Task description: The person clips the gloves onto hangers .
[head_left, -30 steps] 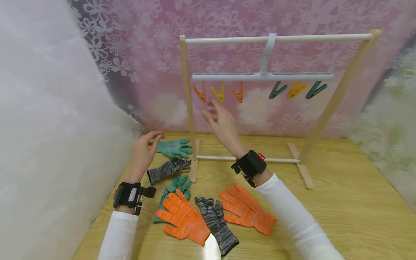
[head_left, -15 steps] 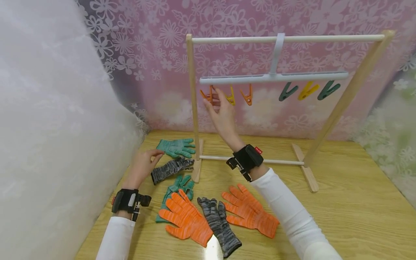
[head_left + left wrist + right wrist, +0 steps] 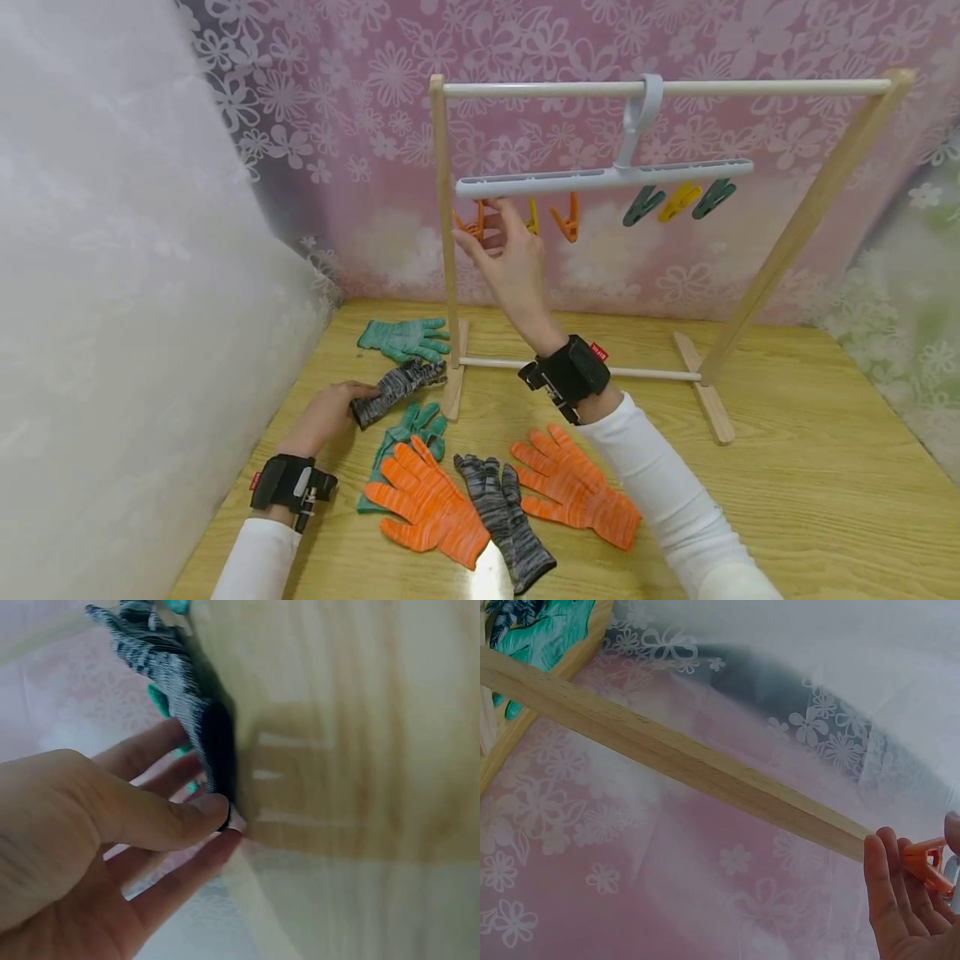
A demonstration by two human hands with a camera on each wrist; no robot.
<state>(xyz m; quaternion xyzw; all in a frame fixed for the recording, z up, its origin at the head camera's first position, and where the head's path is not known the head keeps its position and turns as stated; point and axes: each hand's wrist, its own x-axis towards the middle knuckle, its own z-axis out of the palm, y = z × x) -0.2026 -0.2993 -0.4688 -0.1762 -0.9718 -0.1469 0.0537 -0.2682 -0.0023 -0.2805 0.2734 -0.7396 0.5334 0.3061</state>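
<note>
Gray-and-black knit glove [image 3: 397, 387] rests on the counter [image 3: 810, 458], our left grip [image 3: 330, 410] pinching its cuff [image 3: 217, 746]; our right grip [image 3: 516, 262] pinches the orange clip [image 3: 916, 862] beneath the hanger [image 3: 540, 182]. We seem to be readying both; next probably calls for raising cuff to clip.

Left hand [image 3: 327, 414] low, thumb [image 3: 196, 816] and a fingertip pinched together, other fingers extended; left forearm [image 3: 258, 557] runs back below the hand. Right hand [image 3: 517, 271] raised above and right of the left, thumb and fingers gripping, right forearm [image 3: 663, 492] slanting down behind it
</note>
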